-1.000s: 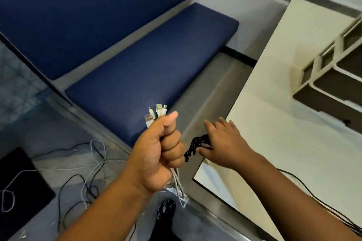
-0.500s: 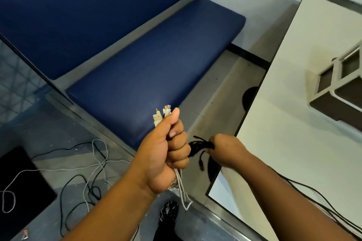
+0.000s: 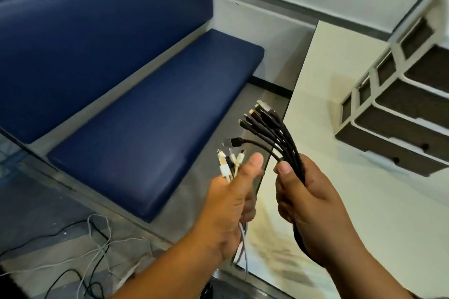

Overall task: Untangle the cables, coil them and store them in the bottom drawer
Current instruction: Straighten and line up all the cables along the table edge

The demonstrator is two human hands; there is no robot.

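1. Fingers (image 3: pixel 289 211) of the right hand (image 3: pixel 313 206) curl round a bundle of black cables (image 3: pixel 279 138); thumb pressed on the front of the bundle, plug ends fanning up and to the left.
2. Left hand (image 3: pixel 230 211) grips a bunch of white cables (image 3: pixel 227 167), fingers wrapped round it, thumb raised alongside; white plug ends stick up above the fist, and the cords hang below it.
3. Both hands held close together, not touching, over the near-left edge of the table (image 3: pixel 364 201).
4. Drawer unit (image 3: pixel 398 109) stands on the table at the right, well apart from the hands; several dark-fronted drawers show, the bottom drawer (image 3: pixel 388 153) with small dark knobs.
5. Loose cables (image 3: pixel 97 250), white and black, lie tangled on the floor (image 3: pixel 48 226) at lower left.
6. Blue bench seat (image 3: pixel 150 114) with padded backrest runs behind the hands, along the wall.
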